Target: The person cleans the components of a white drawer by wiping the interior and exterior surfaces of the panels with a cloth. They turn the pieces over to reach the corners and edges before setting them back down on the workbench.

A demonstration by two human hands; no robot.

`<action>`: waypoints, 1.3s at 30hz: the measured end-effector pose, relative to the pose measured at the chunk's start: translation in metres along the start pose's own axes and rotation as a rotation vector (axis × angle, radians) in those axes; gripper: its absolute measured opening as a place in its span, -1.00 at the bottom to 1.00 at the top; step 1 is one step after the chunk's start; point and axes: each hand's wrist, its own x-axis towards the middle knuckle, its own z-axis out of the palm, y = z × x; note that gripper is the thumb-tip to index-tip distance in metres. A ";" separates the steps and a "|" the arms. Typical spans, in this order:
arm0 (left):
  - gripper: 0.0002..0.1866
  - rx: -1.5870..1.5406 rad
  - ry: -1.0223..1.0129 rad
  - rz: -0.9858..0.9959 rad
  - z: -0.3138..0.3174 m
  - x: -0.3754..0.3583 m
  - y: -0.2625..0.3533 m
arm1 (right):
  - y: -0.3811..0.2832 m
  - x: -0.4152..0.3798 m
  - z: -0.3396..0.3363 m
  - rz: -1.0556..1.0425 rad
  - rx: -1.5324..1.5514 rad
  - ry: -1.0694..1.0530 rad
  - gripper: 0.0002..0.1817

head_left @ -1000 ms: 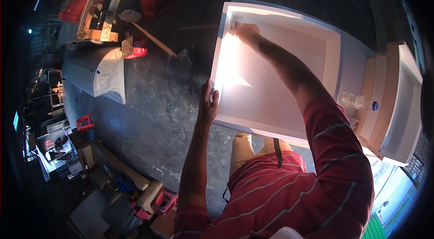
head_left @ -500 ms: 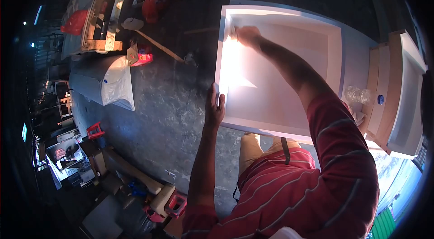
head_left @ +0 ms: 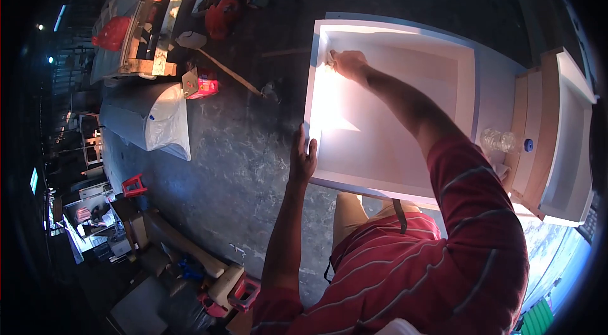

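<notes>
In front of me is a white open box (head_left: 405,113), shaped like a drawer, with bright light on its inner left side. My left hand (head_left: 303,156) grips the box's left wall near the front corner, fingers along the outside and thumb at the rim. Inside, at the far left corner, my right hand (head_left: 350,64) is closed and presses a small pale piece (head_left: 331,58) to the inner wall. Whether that piece is cloth or sandpaper cannot be made out.
Right of the box lie a clear plastic bottle (head_left: 498,140), a blue cap (head_left: 528,145) and another white drawer-like box (head_left: 565,139). A plastic-wrapped roll (head_left: 142,116), a red packet (head_left: 202,83) and a long wooden stick (head_left: 231,73) are on the left. Red stools (head_left: 244,290) stand lower left.
My right hand, with the pale piece, stays at the far left corner, moved only slightly along the inner wall. My left hand keeps its hold. The whole view has shifted a little.
</notes>
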 end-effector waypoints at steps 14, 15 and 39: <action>-0.38 0.033 0.132 -0.031 0.022 0.004 -0.045 | -0.104 -0.207 0.086 -0.100 0.756 -0.425 -0.54; -0.38 0.024 0.124 -0.005 0.021 0.006 -0.050 | -0.092 -0.222 0.102 -0.080 0.751 -0.404 -0.54; -0.65 0.166 -0.338 -0.086 -0.012 0.030 -0.001 | -0.119 -0.089 -0.037 0.569 1.324 -0.030 -0.66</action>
